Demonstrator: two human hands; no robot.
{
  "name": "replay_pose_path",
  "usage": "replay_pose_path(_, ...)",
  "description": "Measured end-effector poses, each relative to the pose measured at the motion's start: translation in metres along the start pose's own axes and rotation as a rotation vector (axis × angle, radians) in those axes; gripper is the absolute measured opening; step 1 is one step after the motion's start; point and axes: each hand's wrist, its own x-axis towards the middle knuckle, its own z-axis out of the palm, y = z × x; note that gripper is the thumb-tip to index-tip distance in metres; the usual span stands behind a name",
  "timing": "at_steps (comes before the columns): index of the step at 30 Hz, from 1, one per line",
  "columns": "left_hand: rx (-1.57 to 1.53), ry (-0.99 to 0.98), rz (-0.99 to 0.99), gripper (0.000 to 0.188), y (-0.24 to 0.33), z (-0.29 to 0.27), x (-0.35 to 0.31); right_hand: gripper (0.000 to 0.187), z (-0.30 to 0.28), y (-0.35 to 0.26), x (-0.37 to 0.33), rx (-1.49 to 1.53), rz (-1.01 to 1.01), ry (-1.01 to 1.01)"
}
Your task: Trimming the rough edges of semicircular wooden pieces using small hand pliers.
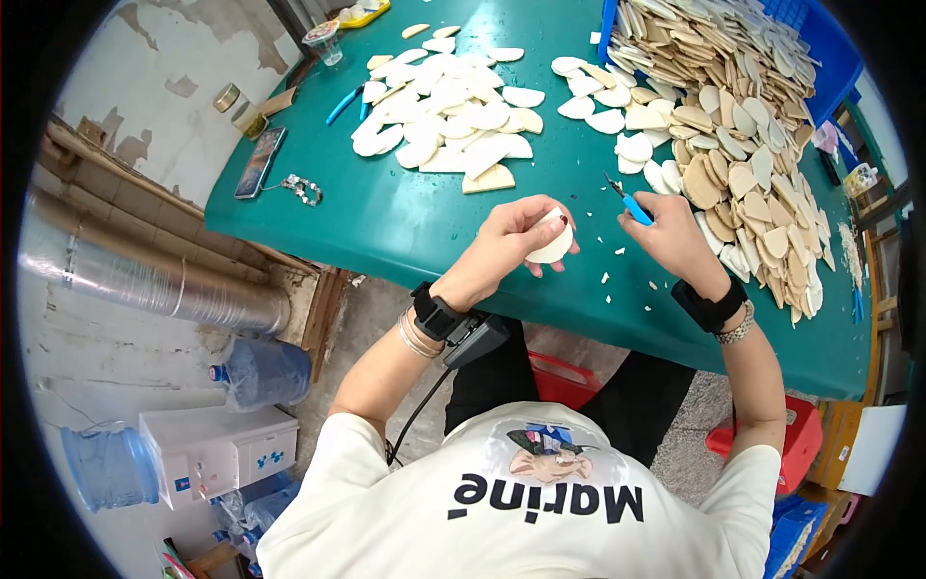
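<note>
My left hand (506, 234) pinches a flat, rounded white piece (550, 246) between thumb and fingers, just above the near part of the green table (386, 227). To its right, my right hand (675, 236) is closed around a small blue-handled cutting tool (636, 209). Its thin dark tip points up and left, apart from the white piece; its exact kind is not clear. Beyond my left hand lies a loose heap of similar white pieces (444, 111). A larger heap of beige and white pieces (743, 183) reaches close to my right hand.
A blue crate (837, 72) stands tipped at the far right, full of pieces. On the table's left are a phone (260, 162), a beaded strap (301, 189), a blue-handled tool (342, 106) and a plastic cup (325, 43). Small white scraps (606, 278) lie between my hands.
</note>
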Motion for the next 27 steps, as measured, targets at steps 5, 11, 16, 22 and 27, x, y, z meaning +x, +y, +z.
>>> replay_pose_path(5,0.029,0.175,-0.075,0.032,0.005,-0.006,-0.001,0.021,-0.001,0.017,0.008,-0.250,0.006,0.107)
replay_pose_path(11,0.048,0.279,-0.052,0.045,0.015,-0.032,-0.006,0.018,-0.014,0.043,0.048,-0.372,-0.041,0.230)
replay_pose_path(16,-0.054,0.385,-0.071,0.049,0.027,-0.059,-0.010,0.031,-0.013,0.057,0.081,-0.461,-0.148,0.164)
replay_pose_path(22,-0.113,0.555,0.187,0.059,0.046,-0.088,-0.003,0.032,-0.012,0.076,0.107,-0.408,-0.072,0.003)
replay_pose_path(27,0.119,0.660,0.232,0.054,0.035,-0.086,-0.018,0.026,-0.008,0.073,0.110,-0.597,-0.270,0.096)
